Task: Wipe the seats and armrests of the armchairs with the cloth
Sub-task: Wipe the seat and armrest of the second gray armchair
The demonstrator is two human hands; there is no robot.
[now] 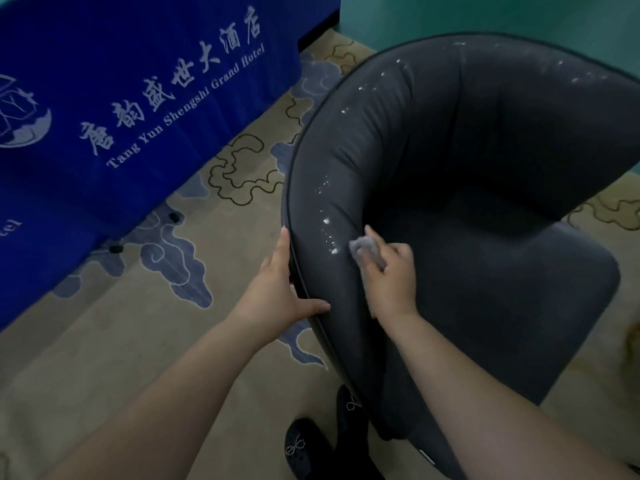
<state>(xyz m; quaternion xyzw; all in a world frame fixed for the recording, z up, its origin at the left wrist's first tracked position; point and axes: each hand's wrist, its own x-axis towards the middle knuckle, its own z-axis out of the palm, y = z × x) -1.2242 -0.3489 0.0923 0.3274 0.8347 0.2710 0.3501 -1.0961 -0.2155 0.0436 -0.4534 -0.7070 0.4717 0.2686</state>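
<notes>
Our right hand [389, 271] pinches the small grey cloth [367, 251] with curled fingers, pressing it on the inner side of the dark armchair [485, 168] armrest, beside white specks (a trail along the rim). Our left hand [280, 289] rests flat, fingers straight, on the outer edge.

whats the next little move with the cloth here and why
Probably slide the cloth a little to the left and up along the armrest. The right hand presses it just beside white specks that run up that padded edge, while the left hand braces the chair's outer rim.
</notes>
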